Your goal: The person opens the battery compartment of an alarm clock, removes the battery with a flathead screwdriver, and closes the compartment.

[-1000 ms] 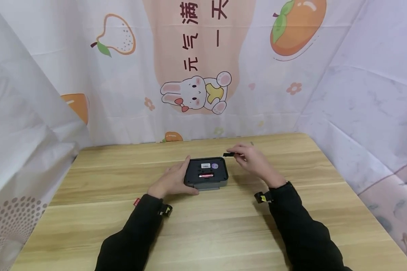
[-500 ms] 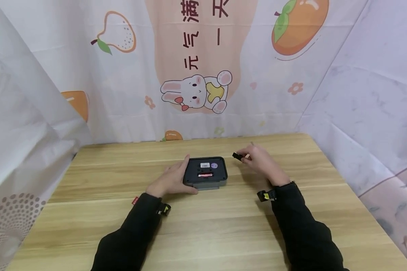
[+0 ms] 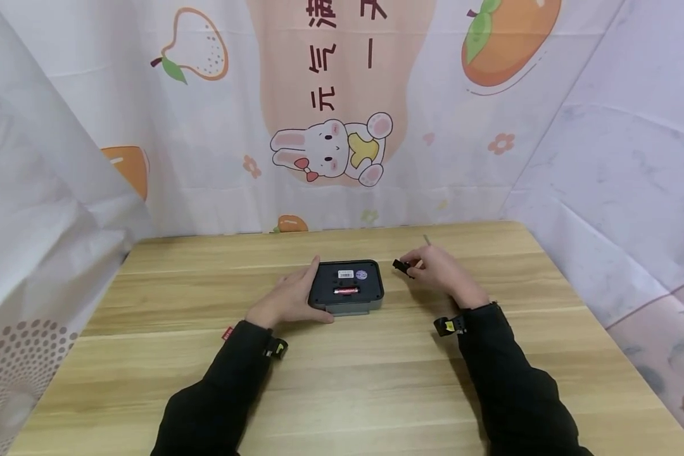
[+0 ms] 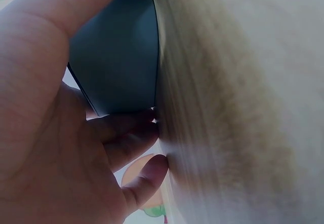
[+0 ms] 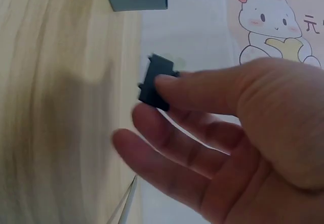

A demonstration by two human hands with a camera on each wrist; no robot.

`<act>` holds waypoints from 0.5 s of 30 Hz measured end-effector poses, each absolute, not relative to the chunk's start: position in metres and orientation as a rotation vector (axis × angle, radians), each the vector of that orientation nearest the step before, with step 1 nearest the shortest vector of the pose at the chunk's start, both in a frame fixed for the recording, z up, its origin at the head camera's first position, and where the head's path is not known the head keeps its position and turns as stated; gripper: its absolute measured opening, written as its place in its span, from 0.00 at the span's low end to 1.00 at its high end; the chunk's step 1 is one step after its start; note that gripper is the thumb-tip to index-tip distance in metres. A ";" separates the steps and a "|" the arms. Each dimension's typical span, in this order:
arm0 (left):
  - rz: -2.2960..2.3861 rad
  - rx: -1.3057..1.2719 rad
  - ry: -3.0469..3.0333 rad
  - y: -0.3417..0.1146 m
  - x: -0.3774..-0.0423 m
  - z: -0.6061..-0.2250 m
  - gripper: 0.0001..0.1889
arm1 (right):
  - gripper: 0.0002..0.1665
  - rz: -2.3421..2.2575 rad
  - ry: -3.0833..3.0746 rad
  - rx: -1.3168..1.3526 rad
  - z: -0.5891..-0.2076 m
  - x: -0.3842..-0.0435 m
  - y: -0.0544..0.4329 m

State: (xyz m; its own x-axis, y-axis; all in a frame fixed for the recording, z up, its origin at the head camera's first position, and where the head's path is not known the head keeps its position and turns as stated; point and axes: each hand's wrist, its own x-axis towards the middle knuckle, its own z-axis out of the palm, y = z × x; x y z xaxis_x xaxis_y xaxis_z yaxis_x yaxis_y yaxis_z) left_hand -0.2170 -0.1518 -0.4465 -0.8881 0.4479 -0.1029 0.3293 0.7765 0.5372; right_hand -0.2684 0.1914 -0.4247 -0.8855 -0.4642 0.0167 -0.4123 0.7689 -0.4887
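A dark rectangular device (image 3: 325,292) lies on the table, underside up, with a label and a round purple sticker on it. A red battery (image 3: 346,291) sits in its uncovered slot. My left hand (image 3: 287,301) grips the device at its left end, thumb along the front side and fingers behind; the left wrist view has the device's smooth grey wall (image 4: 119,57) between thumb and fingers. To the right of the device, my right hand (image 3: 441,272) pinches a small black battery cover (image 5: 157,82) between thumb and fingers, its little tabs showing, above the table.
A thin pointed object (image 3: 427,240) lies behind my right hand; its tip (image 5: 129,196) shows in the right wrist view. The wooden table (image 3: 365,380) ends at the back against a printed curtain (image 3: 205,158). Cloth also hangs at both sides.
My right hand has drawn back to the right, away from the device, and the battery cover has turned from level to tilted. The left hand keeps its hold on the device.
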 end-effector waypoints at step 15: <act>0.761 0.617 2.753 -0.154 -0.218 -0.448 0.70 | 0.21 -0.695 2.842 -0.649 -0.430 -0.269 0.189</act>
